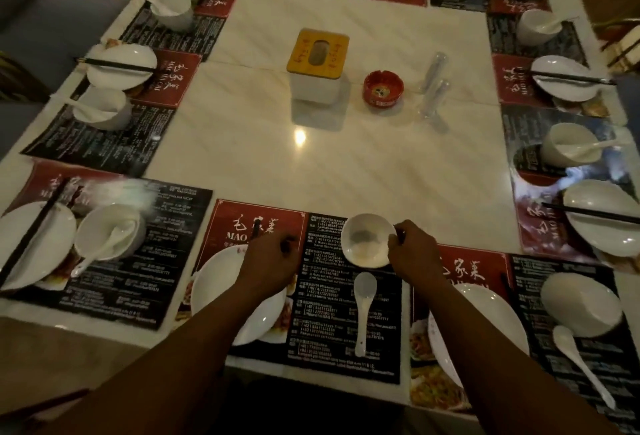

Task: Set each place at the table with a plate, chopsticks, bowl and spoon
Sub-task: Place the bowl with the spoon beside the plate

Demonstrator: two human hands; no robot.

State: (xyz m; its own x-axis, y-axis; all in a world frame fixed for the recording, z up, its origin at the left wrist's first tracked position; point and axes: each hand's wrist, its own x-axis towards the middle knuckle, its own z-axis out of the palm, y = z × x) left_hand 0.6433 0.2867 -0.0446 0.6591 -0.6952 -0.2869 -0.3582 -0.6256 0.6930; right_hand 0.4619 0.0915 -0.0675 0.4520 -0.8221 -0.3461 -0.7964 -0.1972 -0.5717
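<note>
My right hand (412,254) grips the right rim of a small white bowl (365,242), which sits upright on the near placemat (325,330). A white spoon (363,310) lies flat just below the bowl, handle toward me. My left hand (273,258) is closed over the top of a white plate (228,292) on the same mat. The dark tip of the chopsticks (256,228) pokes out beyond its fingers. To the right, another place has a plate (485,320), a bowl (581,303) and a spoon (578,362) lying loose.
A white tissue box with a wooden lid (317,63), a red ashtray (383,88) and two clear shakers (433,88) stand mid-table. Places along the left, far and right sides hold plates with chopsticks across them and bowls with spoons inside.
</note>
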